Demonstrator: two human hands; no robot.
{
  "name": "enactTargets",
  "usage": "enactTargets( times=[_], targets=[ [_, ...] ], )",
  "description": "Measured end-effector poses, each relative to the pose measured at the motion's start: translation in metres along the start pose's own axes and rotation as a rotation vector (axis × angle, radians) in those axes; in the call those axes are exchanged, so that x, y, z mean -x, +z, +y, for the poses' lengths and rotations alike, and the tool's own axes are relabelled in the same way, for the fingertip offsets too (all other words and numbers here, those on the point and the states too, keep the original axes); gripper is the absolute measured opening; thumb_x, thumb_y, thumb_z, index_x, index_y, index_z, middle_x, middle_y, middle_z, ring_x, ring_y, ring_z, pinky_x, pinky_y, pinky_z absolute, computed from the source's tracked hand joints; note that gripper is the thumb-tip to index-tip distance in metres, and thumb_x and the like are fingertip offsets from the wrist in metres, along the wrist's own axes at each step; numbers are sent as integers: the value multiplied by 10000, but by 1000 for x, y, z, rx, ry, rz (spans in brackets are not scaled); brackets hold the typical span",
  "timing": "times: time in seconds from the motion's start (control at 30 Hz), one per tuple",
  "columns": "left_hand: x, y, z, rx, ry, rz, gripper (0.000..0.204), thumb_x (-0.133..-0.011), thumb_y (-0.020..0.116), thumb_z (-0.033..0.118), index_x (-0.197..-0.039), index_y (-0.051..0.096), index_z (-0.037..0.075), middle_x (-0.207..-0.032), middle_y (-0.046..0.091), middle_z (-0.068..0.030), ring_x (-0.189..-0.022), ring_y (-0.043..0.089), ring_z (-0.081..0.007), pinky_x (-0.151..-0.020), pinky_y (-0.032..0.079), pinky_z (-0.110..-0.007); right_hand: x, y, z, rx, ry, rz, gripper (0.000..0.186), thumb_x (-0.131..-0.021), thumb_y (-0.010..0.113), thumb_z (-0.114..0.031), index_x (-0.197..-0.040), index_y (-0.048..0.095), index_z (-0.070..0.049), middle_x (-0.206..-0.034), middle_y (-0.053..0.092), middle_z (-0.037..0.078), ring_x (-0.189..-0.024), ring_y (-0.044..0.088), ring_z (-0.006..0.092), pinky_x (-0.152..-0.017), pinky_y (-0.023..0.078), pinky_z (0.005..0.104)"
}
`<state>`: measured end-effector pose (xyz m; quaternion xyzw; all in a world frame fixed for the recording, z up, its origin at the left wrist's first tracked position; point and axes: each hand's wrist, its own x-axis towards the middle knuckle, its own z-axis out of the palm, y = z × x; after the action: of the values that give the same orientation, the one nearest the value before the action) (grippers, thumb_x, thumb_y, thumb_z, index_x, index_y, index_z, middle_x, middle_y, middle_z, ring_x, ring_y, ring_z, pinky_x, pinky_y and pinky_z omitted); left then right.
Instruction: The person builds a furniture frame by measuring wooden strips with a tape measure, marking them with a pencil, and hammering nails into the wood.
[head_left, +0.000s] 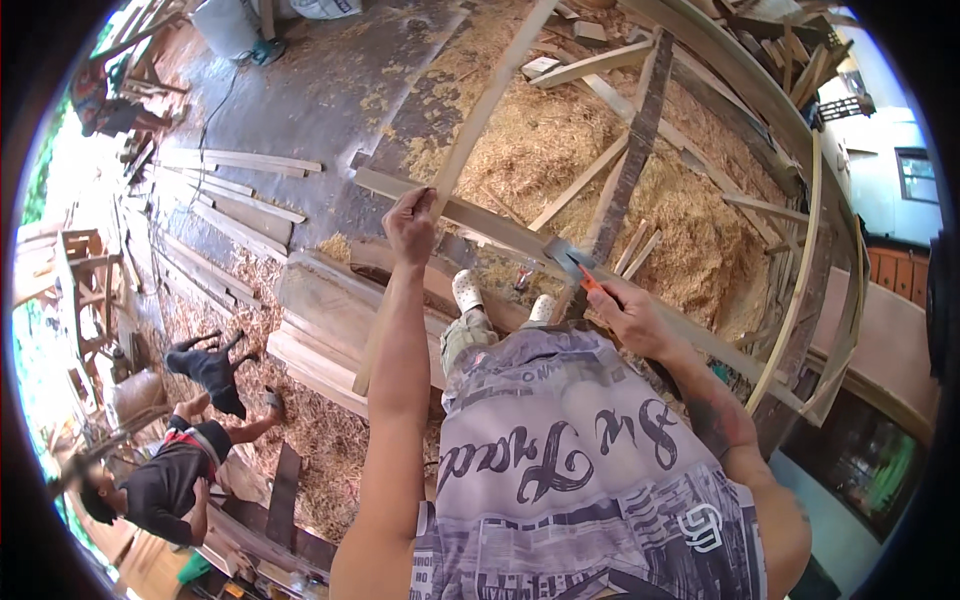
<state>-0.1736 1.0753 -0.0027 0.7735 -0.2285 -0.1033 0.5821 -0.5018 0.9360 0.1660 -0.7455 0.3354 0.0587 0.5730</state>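
My left hand is closed on a long, thin wooden strip, which slants from the top of the view down past my forearm. The strip crosses a horizontal wooden beam just at my fingers. To the right, my right hand grips a tool with an orange handle and a wide grey metal blade. Its blade lies at the beam, close to a dark upright timber; its exact kind is not plain from this angle. My feet in pale clogs stand below the beam.
Wood shavings are heaped beyond the beam among crossing timbers. Stacked planks lie left of my legs, and loose boards farther left. A black dog and another person are at the lower left. A cable runs across the floor.
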Motion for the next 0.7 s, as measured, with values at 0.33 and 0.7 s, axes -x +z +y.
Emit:
enactTargets(
  times=[0.33,0.7],
  targets=[
    [1,7,8,-182,37,114,188,-981,611,149,-968,694,-20,-837,709,-117,-755,628,-179,-712,493,-322,37,0,43,-75,154,42,399,-1021,547,-372,-892,566,4,-721,475,51,-701,440,136,-628,392,334],
    [5,12,39,-244,-46,68,300,-1028,537,248,-951,676,-6,-872,694,-158,-810,636,-278,-774,485,-390,52,-8,36,-20,146,63,388,-1008,568,-342,-1154,603,16,-817,585,127,-773,531,203,-743,450,353]
  ],
)
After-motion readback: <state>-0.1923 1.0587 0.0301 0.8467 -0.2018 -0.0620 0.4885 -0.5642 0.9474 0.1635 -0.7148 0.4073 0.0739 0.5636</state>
